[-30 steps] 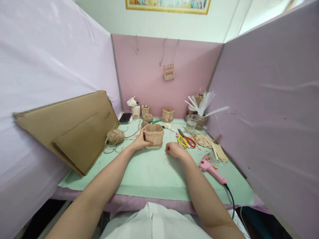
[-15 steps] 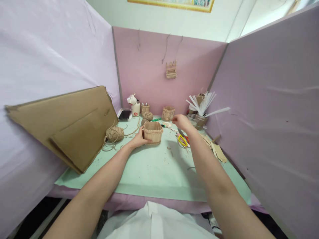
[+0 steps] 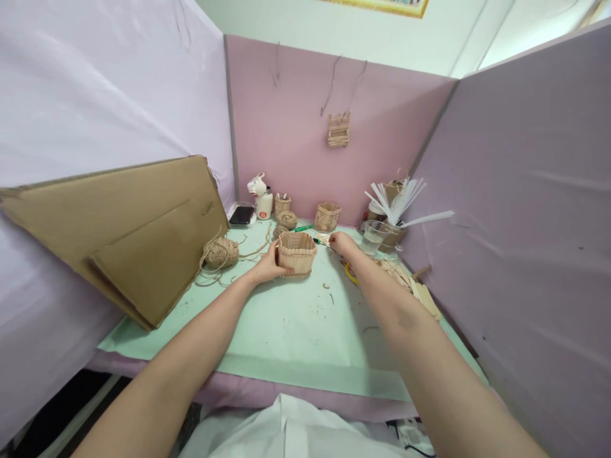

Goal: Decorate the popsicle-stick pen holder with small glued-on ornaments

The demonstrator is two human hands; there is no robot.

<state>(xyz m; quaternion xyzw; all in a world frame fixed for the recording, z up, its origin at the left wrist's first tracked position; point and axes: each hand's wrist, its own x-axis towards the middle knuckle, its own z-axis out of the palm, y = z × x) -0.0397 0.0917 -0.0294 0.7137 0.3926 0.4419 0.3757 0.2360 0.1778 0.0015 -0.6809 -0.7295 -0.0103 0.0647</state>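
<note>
The left hand (image 3: 268, 267) clasps the slatted basket (image 3: 296, 259) by its side — the right hand (image 3: 344, 244), near the scissors (image 3: 351, 274), has an unclear grip.

No wording, brand or number can be read for certain. The one printed mark that stands out is a red, roundish label (image 3: 263, 215) low on the front of the white bottle (image 3: 264, 202) at the back of the desk (image 3: 291, 334), just beside the phone (image 3: 242, 215); paler marks show within the red, but they are too small and blurred to make out as letters or figures. The phone's dark screen gives nothing legible, and the yellow-framed picture (image 3: 398, 6) at the top edge carries no readable lettering.
</note>
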